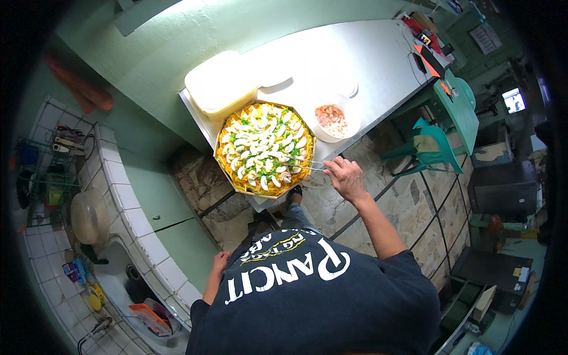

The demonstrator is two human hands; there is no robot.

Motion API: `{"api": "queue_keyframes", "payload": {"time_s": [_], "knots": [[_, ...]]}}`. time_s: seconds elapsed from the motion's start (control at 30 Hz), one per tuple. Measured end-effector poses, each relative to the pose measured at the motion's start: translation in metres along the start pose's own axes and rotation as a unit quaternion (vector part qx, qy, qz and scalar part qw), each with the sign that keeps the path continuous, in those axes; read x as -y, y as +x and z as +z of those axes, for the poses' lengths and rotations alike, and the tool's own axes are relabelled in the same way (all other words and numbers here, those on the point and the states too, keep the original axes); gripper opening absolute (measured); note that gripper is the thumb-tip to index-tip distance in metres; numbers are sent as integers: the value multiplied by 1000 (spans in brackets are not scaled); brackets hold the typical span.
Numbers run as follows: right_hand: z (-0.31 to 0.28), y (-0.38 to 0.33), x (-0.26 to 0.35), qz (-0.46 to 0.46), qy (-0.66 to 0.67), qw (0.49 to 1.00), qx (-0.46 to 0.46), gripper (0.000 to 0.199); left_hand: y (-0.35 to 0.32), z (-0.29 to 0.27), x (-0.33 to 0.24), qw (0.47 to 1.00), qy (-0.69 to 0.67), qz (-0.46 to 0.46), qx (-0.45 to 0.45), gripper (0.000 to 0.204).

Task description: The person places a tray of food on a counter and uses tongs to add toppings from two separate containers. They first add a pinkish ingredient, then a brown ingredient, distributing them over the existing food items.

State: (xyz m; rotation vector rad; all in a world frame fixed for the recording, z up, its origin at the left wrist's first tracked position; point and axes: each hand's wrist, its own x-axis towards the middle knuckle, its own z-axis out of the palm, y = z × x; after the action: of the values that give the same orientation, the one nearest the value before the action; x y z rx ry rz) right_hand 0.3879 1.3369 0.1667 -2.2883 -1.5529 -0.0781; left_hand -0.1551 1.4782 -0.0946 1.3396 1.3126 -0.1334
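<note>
My right hand is closed around the handle end of slim metal tongs. The tongs reach left over an eight-sided tray, and their tips are down among its topping. Yellow-orange noodles fill this tray, covered with sliced white egg and chopped green onion. What the tips pinch, if anything, is too small to make out. To the right of the tray stands a round white bowl with pinkish shrimp-like pieces in it. Low beside my body hangs my left hand, small in view with its fingers hard to see.
A pale yellow lidded tub stands behind the tray on the white table. At the left is a tiled sink counter with a dish rack. A green plastic chair stands on the right.
</note>
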Motion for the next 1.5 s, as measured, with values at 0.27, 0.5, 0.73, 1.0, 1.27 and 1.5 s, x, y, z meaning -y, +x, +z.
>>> {"api": "queue_keyframes", "payload": {"time_s": [0.27, 0.5, 0.73, 1.0, 1.27, 1.5], "knots": [[-45, 30, -94, 199, 88, 962, -166, 21, 25, 2, 39, 995, 90, -31, -12, 29], [-22, 52, -128, 236, -113, 965, 32, 20, 27, 3, 29, 999, 39, -13, -14, 23], [-3, 68, -122, 134, -124, 982, 42, 22, 17, 8, 35, 998, -37, -45, -17, 17], [-20, 66, -132, 256, -131, 956, 51, 28, 14, 4, 43, 999, -30, -20, 9, 19], [-40, 55, -117, 298, -88, 950, 36, 25, 7, -2, 12, 1000, 1, 19, 0, 24], [-48, 41, -85, 274, -32, 961, -28, 21, -3, -9, 11, 997, 64, 50, 18, 27]]}}
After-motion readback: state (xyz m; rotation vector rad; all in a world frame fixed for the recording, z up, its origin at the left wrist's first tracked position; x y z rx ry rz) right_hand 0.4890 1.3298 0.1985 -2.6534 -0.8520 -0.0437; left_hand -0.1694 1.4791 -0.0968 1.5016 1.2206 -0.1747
